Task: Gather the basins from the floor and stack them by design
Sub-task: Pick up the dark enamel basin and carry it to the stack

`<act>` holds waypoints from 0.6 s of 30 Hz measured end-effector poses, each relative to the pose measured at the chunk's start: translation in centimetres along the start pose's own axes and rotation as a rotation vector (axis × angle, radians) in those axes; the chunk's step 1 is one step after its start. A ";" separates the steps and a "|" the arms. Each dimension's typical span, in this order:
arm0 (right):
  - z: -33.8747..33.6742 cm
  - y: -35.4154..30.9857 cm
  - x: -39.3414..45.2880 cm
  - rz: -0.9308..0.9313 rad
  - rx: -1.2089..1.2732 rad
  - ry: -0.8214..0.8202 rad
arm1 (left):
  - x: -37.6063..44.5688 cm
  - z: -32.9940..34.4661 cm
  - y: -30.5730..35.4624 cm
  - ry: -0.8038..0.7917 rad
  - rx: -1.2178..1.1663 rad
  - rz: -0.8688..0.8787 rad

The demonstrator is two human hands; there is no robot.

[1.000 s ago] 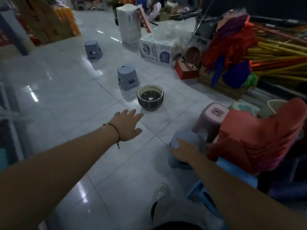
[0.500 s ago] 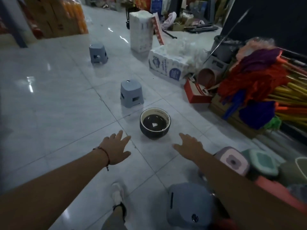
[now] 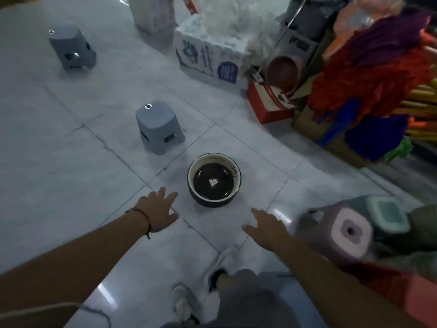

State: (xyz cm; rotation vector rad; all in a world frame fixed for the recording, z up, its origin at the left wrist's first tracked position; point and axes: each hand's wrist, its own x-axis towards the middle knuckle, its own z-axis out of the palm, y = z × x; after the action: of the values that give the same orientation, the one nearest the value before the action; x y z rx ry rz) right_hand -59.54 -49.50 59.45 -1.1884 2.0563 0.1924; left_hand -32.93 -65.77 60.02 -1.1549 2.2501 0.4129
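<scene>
Head view: left hand [image 3: 158, 213] and right hand [image 3: 266, 227], fingers spread and empty, flank the dark basin [image 3: 214, 179] just ahead on the floor [image 3: 59, 176]; gathering not yet begun.

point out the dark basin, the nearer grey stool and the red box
dark basin [image 3: 214, 183], head view, on its dark inner floor
nearer grey stool [image 3: 157, 120], head view, on its top
red box [image 3: 267, 106], head view, on its upper face

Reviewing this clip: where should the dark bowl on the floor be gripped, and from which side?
The dark bowl stands upright and open, with floor bare around it. Probably best taken by its outer wall just under the rim, from both sides at once: the left hand and right hand already flank it, open, not touching.
</scene>
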 end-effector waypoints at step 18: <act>0.8 5.5 46.8 0.591 0.789 -0.351 | 46.8 -0.2 -2.1 -0.324 -0.772 -0.260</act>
State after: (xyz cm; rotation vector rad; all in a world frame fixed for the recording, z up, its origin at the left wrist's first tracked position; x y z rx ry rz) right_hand -77.42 -78.21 26.59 -0.0529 1.8281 -0.1270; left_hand -53.00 -96.96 31.44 -1.5785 1.6490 1.3248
